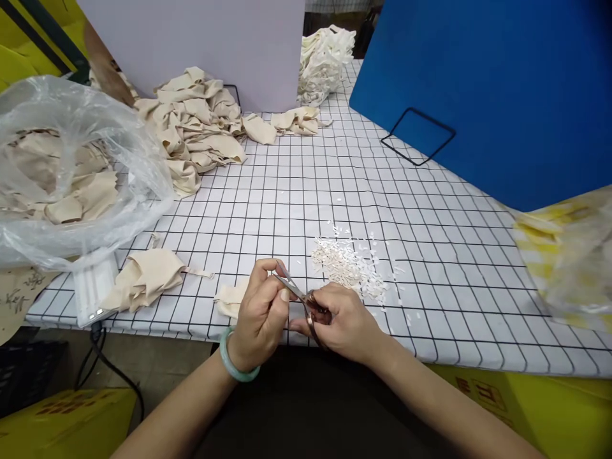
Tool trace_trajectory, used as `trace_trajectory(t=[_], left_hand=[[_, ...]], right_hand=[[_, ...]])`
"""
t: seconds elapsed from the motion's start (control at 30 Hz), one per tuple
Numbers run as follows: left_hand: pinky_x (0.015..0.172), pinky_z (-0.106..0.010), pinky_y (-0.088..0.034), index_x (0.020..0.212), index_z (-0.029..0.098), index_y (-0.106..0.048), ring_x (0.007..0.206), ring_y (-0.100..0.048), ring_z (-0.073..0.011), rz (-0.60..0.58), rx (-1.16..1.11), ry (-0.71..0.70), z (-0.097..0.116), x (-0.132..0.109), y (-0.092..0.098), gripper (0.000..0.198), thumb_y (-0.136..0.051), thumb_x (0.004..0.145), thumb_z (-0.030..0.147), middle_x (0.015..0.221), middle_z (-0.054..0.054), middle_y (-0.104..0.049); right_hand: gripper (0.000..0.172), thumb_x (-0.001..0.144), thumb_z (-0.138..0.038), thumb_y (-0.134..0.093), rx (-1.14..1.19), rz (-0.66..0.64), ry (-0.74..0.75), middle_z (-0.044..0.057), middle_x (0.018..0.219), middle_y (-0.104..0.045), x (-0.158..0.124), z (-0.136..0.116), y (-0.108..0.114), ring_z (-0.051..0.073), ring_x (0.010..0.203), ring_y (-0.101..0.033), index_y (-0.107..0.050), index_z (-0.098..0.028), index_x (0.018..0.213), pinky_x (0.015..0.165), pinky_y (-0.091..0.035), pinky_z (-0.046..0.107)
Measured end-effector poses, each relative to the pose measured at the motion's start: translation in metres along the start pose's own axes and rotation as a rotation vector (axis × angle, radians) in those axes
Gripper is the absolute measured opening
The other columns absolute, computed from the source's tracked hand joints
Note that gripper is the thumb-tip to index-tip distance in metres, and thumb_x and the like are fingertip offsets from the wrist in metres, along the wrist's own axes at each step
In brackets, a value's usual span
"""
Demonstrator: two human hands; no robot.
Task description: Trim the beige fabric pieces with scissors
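From where I stand, handwriting shows on the brown paper [19,303] at the table's left corner, but I can't read it; the reddish print on the yellow crate [64,414] below is just as unclear. The scissors [300,294] are held over the table's near edge, slanting, blades slightly parted and pointing up-left, handles down-right toward the person. The right hand [351,322] grips those handles, forearm coming in from the lower right. The left hand [262,309], wrist ringed by a pale green bangle [234,364], curls at the blade tips; what it pinches, I can't tell. Beside it lies beige cloth [228,301].
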State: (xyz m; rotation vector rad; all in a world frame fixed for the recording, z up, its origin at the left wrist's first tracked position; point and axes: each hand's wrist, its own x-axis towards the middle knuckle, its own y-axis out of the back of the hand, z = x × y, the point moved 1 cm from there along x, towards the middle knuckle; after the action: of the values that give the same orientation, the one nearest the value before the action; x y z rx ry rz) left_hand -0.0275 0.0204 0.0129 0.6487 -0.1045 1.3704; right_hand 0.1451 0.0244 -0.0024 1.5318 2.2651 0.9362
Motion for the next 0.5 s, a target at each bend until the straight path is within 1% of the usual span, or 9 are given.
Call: trace_trajectory(t=[0.13, 0.23, 0.3, 0.33, 0.37, 0.4, 0.43, 0.47, 0.5], left_hand=[[0.087, -0.035, -0.046, 0.086, 0.018, -0.057, 0.106, -0.048, -0.0225, -0.093, -0.042, -0.020, -0.003, 0.008, -0.018, 0.024, -0.038, 0.100, 0.012, 0.084, -0.006, -0.054], [0.086, -0.035, -0.049, 0.084, 0.018, -0.058, 0.105, -0.051, -0.0224, -0.118, -0.056, 0.013, -0.007, 0.013, -0.021, 0.024, -0.040, 0.100, 0.016, 0.089, -0.008, -0.054], [0.083, -0.034, -0.050, 0.081, 0.018, -0.057, 0.104, -0.054, -0.0224, -0.141, -0.015, 0.041, -0.011, 0.015, -0.008, 0.025, -0.040, 0.100, 0.017, 0.090, -0.008, -0.055], [0.084, -0.035, -0.051, 0.080, 0.018, -0.057, 0.105, -0.056, -0.0228, -0.144, 0.046, 0.058, -0.013, 0.013, 0.003, 0.024, -0.042, 0.100, 0.018, 0.092, -0.009, -0.056], [0.087, -0.037, -0.051, 0.080, 0.018, -0.056, 0.108, -0.056, -0.0240, -0.133, 0.144, 0.079, -0.015, 0.010, 0.017, 0.022, -0.045, 0.098, 0.020, 0.096, -0.010, -0.057], [0.092, -0.041, -0.050, 0.082, 0.019, -0.056, 0.113, -0.055, -0.0263, -0.115, 0.270, 0.108, -0.017, 0.005, 0.031, 0.016, -0.051, 0.097, 0.023, 0.105, -0.012, -0.059], [0.097, -0.046, -0.048, 0.088, 0.019, -0.057, 0.119, -0.053, -0.0295, -0.104, 0.404, 0.144, -0.020, -0.003, 0.045, 0.011, -0.058, 0.093, 0.028, 0.116, -0.014, -0.058], [0.103, -0.051, -0.045, 0.098, 0.019, -0.058, 0.126, -0.050, -0.0333, -0.112, 0.519, 0.182, -0.021, -0.014, 0.057, 0.019, -0.066, 0.088, 0.033, 0.129, -0.016, -0.054], [0.107, -0.056, -0.041, 0.110, 0.019, -0.056, 0.131, -0.045, -0.0367, -0.147, 0.590, 0.214, -0.022, -0.026, 0.064, 0.035, -0.072, 0.083, 0.035, 0.139, -0.017, -0.049]], right_hand=[[0.056, 0.087, -0.057, -0.062, 0.017, 0.020, -0.130, -0.005, 0.047, -0.040, -0.015, 0.010, 0.004, 0.009, 0.048, -0.037, -0.035, -0.020, 0.054, 0.054, -0.033, 0.025], [0.055, 0.083, -0.061, -0.064, 0.127, 0.032, -0.352, -0.005, 0.047, -0.042, -0.024, 0.021, 0.012, 0.010, 0.047, -0.039, -0.039, -0.021, 0.054, 0.049, -0.033, 0.025], [0.046, 0.080, -0.061, -0.067, 0.159, 0.062, -0.487, -0.002, 0.055, -0.053, -0.026, 0.028, 0.022, 0.013, 0.051, -0.048, -0.052, -0.021, 0.062, 0.050, -0.038, 0.026], [0.041, 0.079, -0.060, -0.068, 0.146, 0.083, -0.517, 0.000, 0.064, -0.061, -0.025, 0.031, 0.027, 0.015, 0.057, -0.054, -0.058, -0.021, 0.072, 0.054, -0.043, 0.027], [0.039, 0.077, -0.059, -0.069, 0.121, 0.097, -0.517, 0.003, 0.078, -0.067, -0.022, 0.033, 0.032, 0.019, 0.067, -0.060, -0.062, -0.022, 0.085, 0.060, -0.048, 0.031], [0.041, 0.076, -0.057, -0.072, 0.095, 0.096, -0.495, 0.006, 0.094, -0.070, -0.019, 0.033, 0.034, 0.022, 0.078, -0.064, -0.062, -0.023, 0.097, 0.068, -0.052, 0.035], [0.047, 0.073, -0.054, -0.074, 0.077, 0.080, -0.465, 0.008, 0.108, -0.069, -0.015, 0.032, 0.033, 0.025, 0.090, -0.065, -0.060, -0.024, 0.107, 0.076, -0.053, 0.039], [0.054, 0.071, -0.051, -0.077, 0.075, 0.047, -0.433, 0.010, 0.120, -0.066, -0.011, 0.030, 0.029, 0.028, 0.100, -0.064, -0.057, -0.025, 0.113, 0.082, -0.053, 0.043], [0.059, 0.068, -0.046, -0.080, 0.088, -0.002, -0.395, 0.010, 0.126, -0.063, -0.008, 0.025, 0.020, 0.030, 0.107, -0.062, -0.054, -0.026, 0.117, 0.086, -0.053, 0.045]])
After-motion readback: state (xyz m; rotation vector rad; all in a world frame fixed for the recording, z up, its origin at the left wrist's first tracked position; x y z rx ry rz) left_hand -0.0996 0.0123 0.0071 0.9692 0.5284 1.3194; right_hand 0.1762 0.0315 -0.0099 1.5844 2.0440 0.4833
